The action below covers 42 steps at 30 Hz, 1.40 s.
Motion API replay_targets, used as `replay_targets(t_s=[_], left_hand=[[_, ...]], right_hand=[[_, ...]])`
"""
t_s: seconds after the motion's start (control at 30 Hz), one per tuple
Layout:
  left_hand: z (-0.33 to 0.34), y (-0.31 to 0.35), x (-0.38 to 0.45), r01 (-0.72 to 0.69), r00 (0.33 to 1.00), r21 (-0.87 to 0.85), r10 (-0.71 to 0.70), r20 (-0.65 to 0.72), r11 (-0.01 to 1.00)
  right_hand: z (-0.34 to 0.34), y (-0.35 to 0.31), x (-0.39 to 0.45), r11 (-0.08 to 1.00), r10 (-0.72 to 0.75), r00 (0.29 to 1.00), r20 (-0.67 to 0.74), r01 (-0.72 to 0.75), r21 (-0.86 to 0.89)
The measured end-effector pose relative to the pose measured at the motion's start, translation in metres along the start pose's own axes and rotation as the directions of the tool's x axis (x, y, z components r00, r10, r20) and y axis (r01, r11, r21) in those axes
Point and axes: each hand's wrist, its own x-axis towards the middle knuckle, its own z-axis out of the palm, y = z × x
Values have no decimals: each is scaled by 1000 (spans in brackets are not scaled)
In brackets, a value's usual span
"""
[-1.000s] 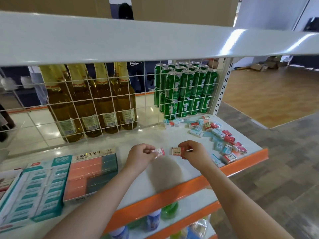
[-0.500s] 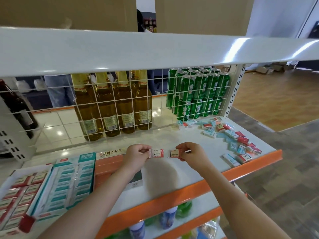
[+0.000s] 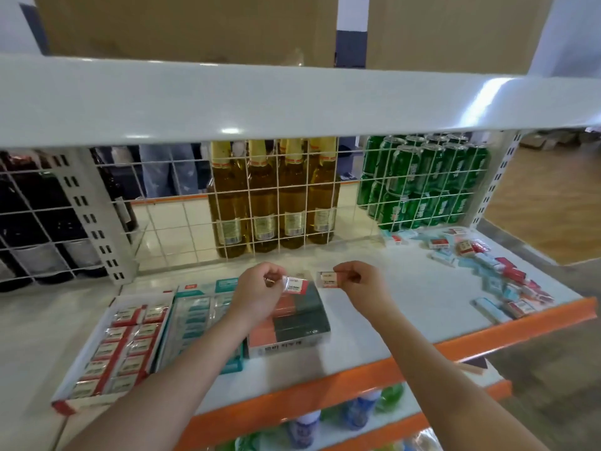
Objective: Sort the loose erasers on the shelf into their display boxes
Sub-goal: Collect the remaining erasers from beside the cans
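My left hand [image 3: 258,292] pinches a small red-and-white eraser [image 3: 295,285] above the orange-and-green display box [image 3: 292,323]. Beside it, my right hand [image 3: 359,286] pinches a second red-and-white eraser [image 3: 329,279] over the white shelf [image 3: 406,307]. The two erasers are held side by side, a small gap apart. To the left lie a teal display box [image 3: 195,323] and a red display box [image 3: 117,346], both filled with rows of erasers. A pile of loose red and teal erasers [image 3: 497,275] lies at the shelf's right end.
A white wire grid [image 3: 195,222] backs the shelf, with amber bottles [image 3: 273,203] and green cans [image 3: 422,183] behind it. The upper shelf [image 3: 292,99] overhangs. An orange front edge [image 3: 357,375] borders the shelf, with bottles on the lower shelf.
The view has swung left, bringing the red box fully into sight. Both hands, each still holding an eraser, have moved left over the orange-and-green box.
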Motion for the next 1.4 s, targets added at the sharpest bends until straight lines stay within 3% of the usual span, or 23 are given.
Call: replay_targets(t_s=[0.47, 0.7, 1.07, 1.4], left_hand=[[-123, -79, -21, 147, 956, 137, -106, -272, 980], [-157, -112, -25, 243, 920, 209, -157, -358, 947], [-172, -134, -15, 267, 930, 280, -171, -325, 922], [-179, -148, -6, 310, 943, 359, -236, -235, 880]], right_hand=[[132, -69, -17, 996, -81, 957, 279, 68, 58], [182, -94, -22, 988, -133, 947, 292, 149, -32], [233, -108, -18, 971, -129, 952, 279, 178, -157], [237, -117, -16, 945, -135, 912, 388, 236, -228]])
